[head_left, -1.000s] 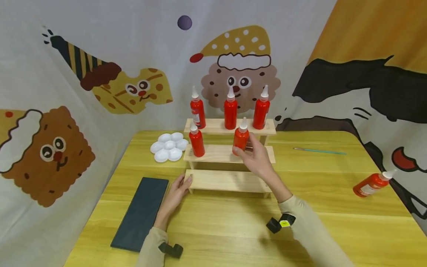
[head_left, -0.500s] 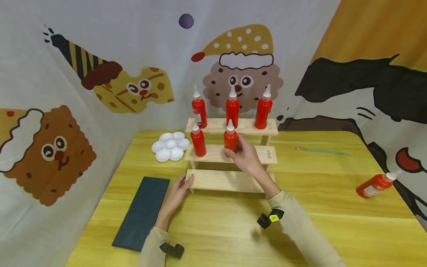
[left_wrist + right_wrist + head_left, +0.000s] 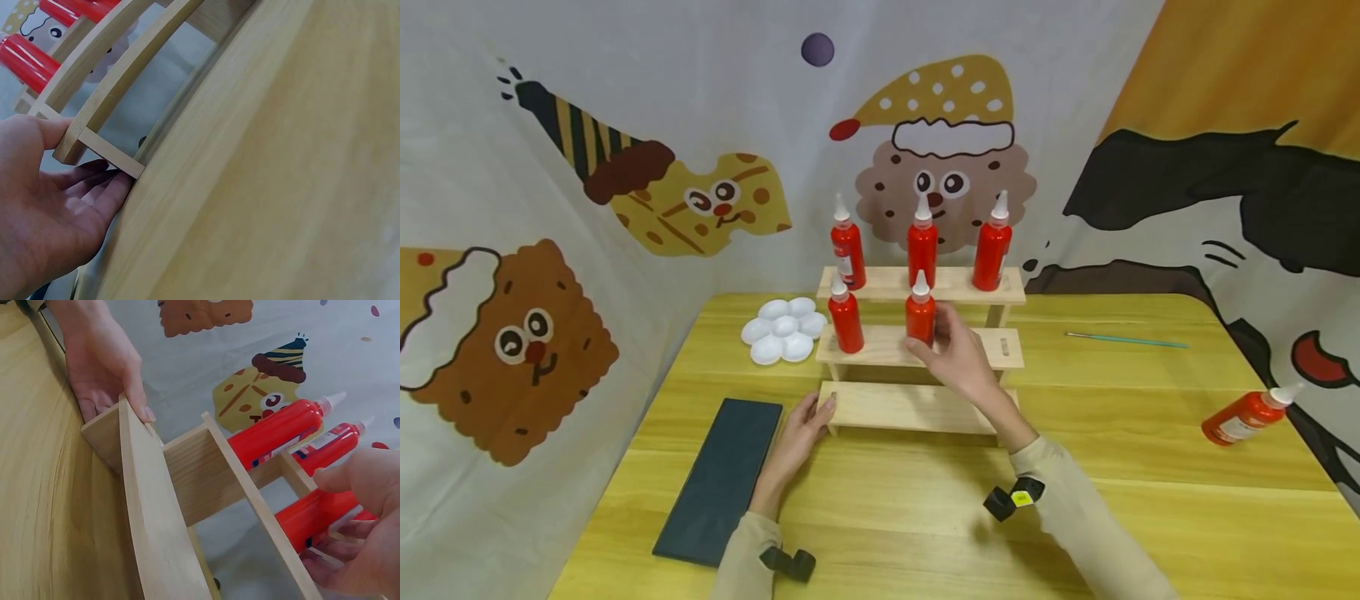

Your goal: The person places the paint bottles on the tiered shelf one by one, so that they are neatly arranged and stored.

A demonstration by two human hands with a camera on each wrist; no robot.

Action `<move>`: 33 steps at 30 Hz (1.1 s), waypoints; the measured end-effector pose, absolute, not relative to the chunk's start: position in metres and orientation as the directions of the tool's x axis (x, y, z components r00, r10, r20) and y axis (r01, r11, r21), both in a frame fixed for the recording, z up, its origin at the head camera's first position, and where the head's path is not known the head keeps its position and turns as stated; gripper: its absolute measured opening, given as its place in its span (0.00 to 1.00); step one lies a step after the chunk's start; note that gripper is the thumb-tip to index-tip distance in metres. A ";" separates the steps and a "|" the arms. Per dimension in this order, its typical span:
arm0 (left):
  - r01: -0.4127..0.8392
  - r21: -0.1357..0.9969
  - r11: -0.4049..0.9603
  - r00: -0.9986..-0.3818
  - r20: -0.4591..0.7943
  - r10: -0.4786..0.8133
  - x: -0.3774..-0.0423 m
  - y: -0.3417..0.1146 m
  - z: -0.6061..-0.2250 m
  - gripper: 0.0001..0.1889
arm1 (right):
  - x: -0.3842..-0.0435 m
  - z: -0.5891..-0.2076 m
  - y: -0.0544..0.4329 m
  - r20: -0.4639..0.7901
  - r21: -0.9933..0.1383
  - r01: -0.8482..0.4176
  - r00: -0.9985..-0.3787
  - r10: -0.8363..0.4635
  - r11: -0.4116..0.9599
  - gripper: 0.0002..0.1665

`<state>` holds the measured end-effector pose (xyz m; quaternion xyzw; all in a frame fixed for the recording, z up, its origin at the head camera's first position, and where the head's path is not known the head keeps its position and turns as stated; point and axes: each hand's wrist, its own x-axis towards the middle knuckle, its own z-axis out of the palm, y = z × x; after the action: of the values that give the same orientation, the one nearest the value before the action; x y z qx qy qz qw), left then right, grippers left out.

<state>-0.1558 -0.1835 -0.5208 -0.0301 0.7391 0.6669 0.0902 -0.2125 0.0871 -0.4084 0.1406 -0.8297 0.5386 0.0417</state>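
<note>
A three-tier wooden display rack (image 3: 917, 407) stands on the table. My right hand (image 3: 962, 358) holds a red squeeze bottle (image 3: 919, 318) with a white pointed cap, upright at the middle of the centre tier. In the right wrist view, thumb and fingers (image 3: 340, 547) lie on either side of that bottle. At the left end of the lowest tier, my left hand (image 3: 796, 433) grips the rack, thumb on top and fingers against the side support, as the left wrist view shows. Another red bottle (image 3: 847, 323) stands at the centre tier's left; three more, including one bottle (image 3: 992, 254), line the top tier.
A white flower-shaped paint palette (image 3: 784, 327) lies left of the rack. Nearer the left arm is a dark flat rectangular board (image 3: 718, 479). A thin teal paintbrush (image 3: 1127, 340) and a further red bottle (image 3: 1240, 418) are to the right. A cartoon-printed cloth (image 3: 737, 100) hangs behind.
My right hand has moved left with the bottle, from right of centre to the middle of the centre tier, then barely shifted. The left hand has stayed on the rack's end.
</note>
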 end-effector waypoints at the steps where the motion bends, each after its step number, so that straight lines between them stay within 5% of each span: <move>1: -0.165 0.980 0.110 -0.982 -0.173 0.075 -0.156 -0.183 -0.521 0.36 | -0.211 -0.408 0.089 0.221 -0.885 -0.275 -0.958 -0.182 0.376 0.36; 20: -0.164 0.981 0.105 -0.982 -0.172 0.079 -0.154 -0.186 -0.519 0.34 | -0.176 -0.384 0.163 0.322 -0.847 -0.310 -0.946 -0.047 0.431 0.32; 28: -0.161 0.981 0.111 -0.982 -0.170 0.085 -0.155 -0.185 -0.519 0.34 | -0.159 -0.379 0.202 0.381 -0.817 -0.259 -0.913 0.145 0.515 0.35; 33: -0.161 0.981 0.107 -0.981 -0.170 0.088 -0.155 -0.183 -0.520 0.34 | -0.149 -0.381 0.230 0.448 -0.825 -0.254 -0.838 0.311 0.505 0.36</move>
<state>-0.1552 -0.1834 -0.5199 -0.0247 0.7382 0.6676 0.0930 -0.1492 0.2302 -0.3806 -0.0173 -0.8196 0.4974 0.2838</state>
